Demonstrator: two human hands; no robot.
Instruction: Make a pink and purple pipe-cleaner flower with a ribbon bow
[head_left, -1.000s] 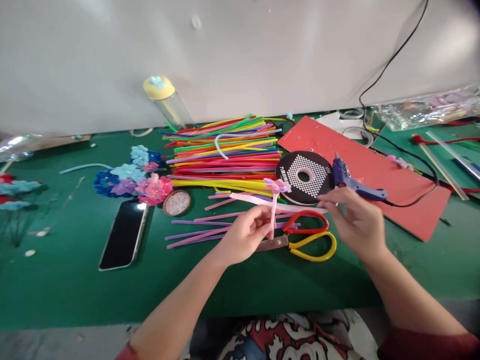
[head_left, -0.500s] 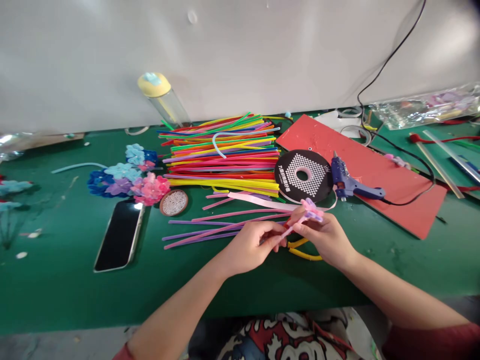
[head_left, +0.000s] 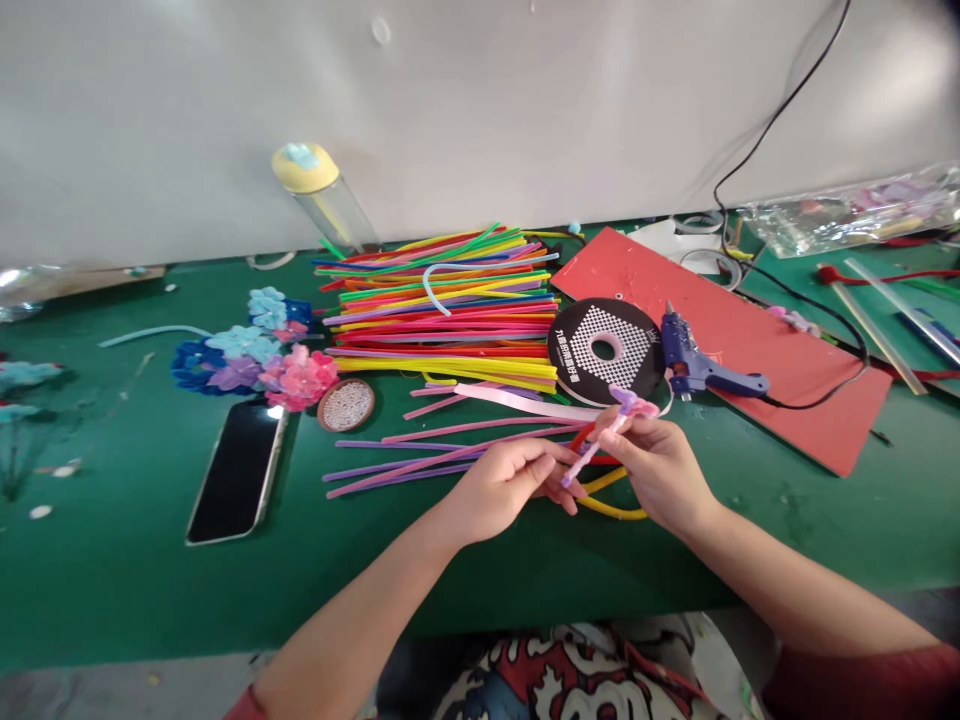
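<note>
My right hand pinches a pink and purple pipe-cleaner flower by its wrapped stem, just below the bloom. The stem slants down to the left. My left hand lies at the stem's lower end, its fingers apart and not closed around it; whether the fingertips touch it I cannot tell. Beneath the hands are bent yellow pipe cleaners and a red one, partly hidden. Pink and purple pipe cleaners lie loose to the left. Behind the flower sits a black ribbon spool with pale pink ribbon.
A pile of coloured pipe cleaners lies behind. A blue glue gun rests on a red board. Leftward are a phone, a dish of beads, finished fuzzy flowers and a yellow-lidded bottle.
My left fingers have loosened from the stem and spread apart. My right hand has turned the flower slightly, so its stem points down toward my left fingers.
</note>
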